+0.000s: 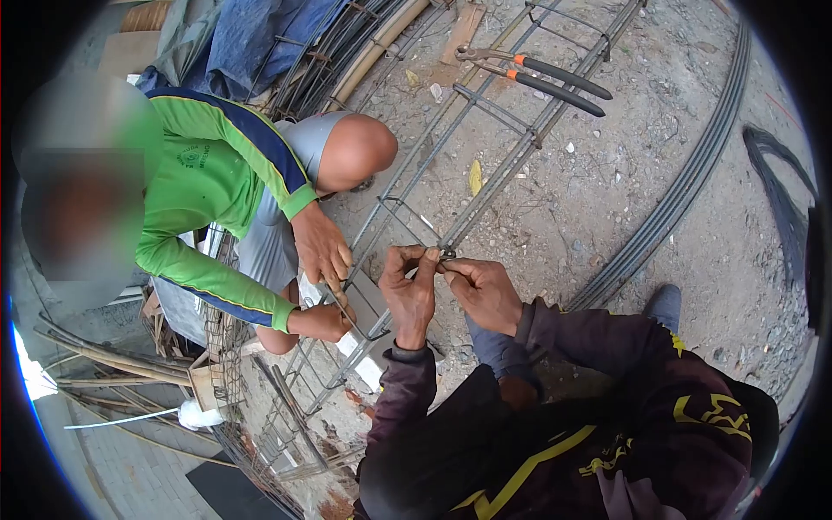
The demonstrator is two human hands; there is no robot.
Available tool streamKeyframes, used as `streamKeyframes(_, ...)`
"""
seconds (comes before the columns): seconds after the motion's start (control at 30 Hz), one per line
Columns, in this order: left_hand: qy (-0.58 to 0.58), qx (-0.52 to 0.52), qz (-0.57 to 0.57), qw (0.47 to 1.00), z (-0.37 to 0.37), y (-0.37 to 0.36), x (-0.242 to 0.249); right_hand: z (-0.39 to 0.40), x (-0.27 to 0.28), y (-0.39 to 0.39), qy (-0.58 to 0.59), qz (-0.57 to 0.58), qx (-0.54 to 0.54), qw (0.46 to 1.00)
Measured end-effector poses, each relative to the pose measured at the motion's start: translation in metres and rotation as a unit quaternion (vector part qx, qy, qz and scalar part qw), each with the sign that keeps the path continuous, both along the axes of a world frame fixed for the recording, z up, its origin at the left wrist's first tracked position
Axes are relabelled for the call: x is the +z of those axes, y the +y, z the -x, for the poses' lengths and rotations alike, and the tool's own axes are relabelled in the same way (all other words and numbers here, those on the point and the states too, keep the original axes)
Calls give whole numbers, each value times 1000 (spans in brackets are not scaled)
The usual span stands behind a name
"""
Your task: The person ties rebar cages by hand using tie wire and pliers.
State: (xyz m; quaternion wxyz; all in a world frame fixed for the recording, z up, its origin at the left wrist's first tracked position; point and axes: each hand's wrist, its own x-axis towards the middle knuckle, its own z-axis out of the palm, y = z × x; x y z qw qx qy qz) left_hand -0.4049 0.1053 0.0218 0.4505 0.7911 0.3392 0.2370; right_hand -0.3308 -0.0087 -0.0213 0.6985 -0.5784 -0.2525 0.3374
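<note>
A long rebar cage (496, 184) of thin steel bars and square stirrups runs diagonally through the view. My left hand (410, 290) pinches at a corner where a stirrup meets a long bar. Right beside it, my right hand (482, 293) has its fingertips closed at the same joint. What lies between my fingers is too small to make out. Pincers (546, 76) with black and orange handles rest across the cage farther up. Across the cage, a co-worker's two hands (321, 247) are at another part of the bars.
The co-worker (212, 182) in a green shirt squats at the left. Bundled rebar (685, 208) curves along the ground at the right. Blue tarpaulin (260, 43) and more rods lie at the top. Black strips (776, 186) lie at the far right, and bamboo poles (130, 368) at the lower left.
</note>
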Motion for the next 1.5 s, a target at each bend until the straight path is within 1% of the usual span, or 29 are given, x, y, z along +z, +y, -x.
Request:
streamKeyframes(0.07,24,-27,-8,999,7,6,2,-16,15,-4,-51,58,67,995)
streamKeyframes(0.13,44,-61,-12,997,15,10,5,-34,23,-3,-122,72,127,982)
streamKeyframes(0.17,64,-83,-42,994,17,12,7,-41,26,-1,-156,79,157,972)
streamKeyframes(0.23,54,-83,-58,993,18,12,3,-52,32,5,-215,92,186,954)
streamKeyframes(0.37,57,-91,-112,988,14,11,7,-72,50,22,-360,142,237,891)
streamKeyframes(0.4,83,-88,-102,987,15,10,15,-74,55,29,-396,144,249,872)
streamKeyframes(0.43,58,-105,-163,979,16,14,7,-77,60,33,-413,149,255,861)
streamKeyframes(0.47,90,-91,-77,989,16,12,15,-79,64,37,-430,155,260,850)
streamKeyframes(0.5,62,-77,-84,992,16,11,10,-80,67,38,-458,153,260,836)
streamKeyframes(0.53,66,-55,-66,994,14,8,12,-81,73,41,-484,158,258,821)
streamKeyframes(0.63,77,-50,-59,994,12,10,12,-88,97,47,-519,174,281,789)
streamKeyframes(0.7,77,-53,-55,994,10,10,17,-96,100,52,-519,159,291,788)
streamKeyframes(0.87,58,-13,22,998,5,13,14,-114,87,77,-504,134,326,788)
streamKeyframes(0.9,61,-9,52,997,4,9,9,-116,88,80,-492,140,338,790)
streamKeyframes(0.93,24,-11,56,998,6,11,-10,-121,90,84,-478,128,359,791)
streamKeyframes(0.97,65,0,55,996,2,7,8,-126,90,88,-463,116,380,792)
streamKeyframes(1.0,20,1,85,996,4,9,-8,-130,88,89,-464,93,403,783)
streamKeyframes(1.03,32,9,90,995,3,8,-6,-136,90,91,-476,61,419,771)
streamKeyframes(1.13,9,17,38,999,3,11,-12,-145,105,82,-474,72,477,737)
streamKeyframes(1.17,32,25,37,998,4,9,-9,-143,98,83,-480,85,461,741)
streamKeyframes(1.27,42,37,21,998,1,7,-2,-141,72,87,-580,33,408,704)
streamKeyframes(1.4,68,34,65,995,2,7,1,-146,72,90,-537,-14,424,729)
streamKeyframes(1.5,67,28,71,995,4,11,-7,-157,90,96,-369,35,497,785)
